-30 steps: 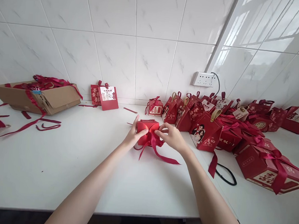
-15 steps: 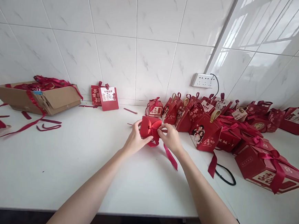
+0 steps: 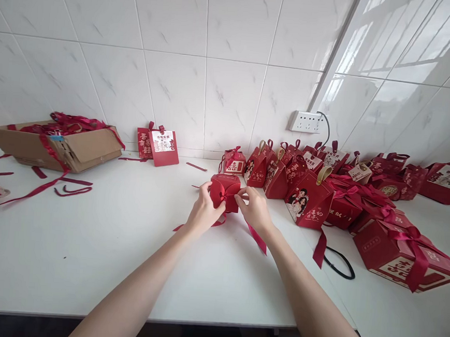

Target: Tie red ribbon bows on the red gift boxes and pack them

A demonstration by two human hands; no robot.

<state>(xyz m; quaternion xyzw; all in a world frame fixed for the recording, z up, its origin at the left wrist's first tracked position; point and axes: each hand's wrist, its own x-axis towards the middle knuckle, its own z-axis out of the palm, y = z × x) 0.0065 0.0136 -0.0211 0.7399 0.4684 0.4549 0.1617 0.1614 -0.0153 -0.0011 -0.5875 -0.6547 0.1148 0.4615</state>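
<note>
A small red gift box (image 3: 225,189) stands on the white counter (image 3: 125,254) in the middle of the view. My left hand (image 3: 201,213) grips its left side with the fingers pinched on the red ribbon (image 3: 257,237) tied round it. My right hand (image 3: 255,210) holds the box's right side, fingers also pinched on the ribbon at the bow. One ribbon tail trails down to the right past my right wrist, another shows to the left under my left hand.
Many red gift boxes and bags (image 3: 312,198) crowd the counter's right side. A large ribboned box (image 3: 405,253) lies at far right beside a black cable (image 3: 340,263). An open cardboard box (image 3: 59,145) with ribbons sits far left. Red cards (image 3: 159,145) lean on the tiled wall.
The box has been turned upright from lying tipped towards me. Both hands have shifted slightly on the ribbon, and the ribbon tails lie closer to the box.
</note>
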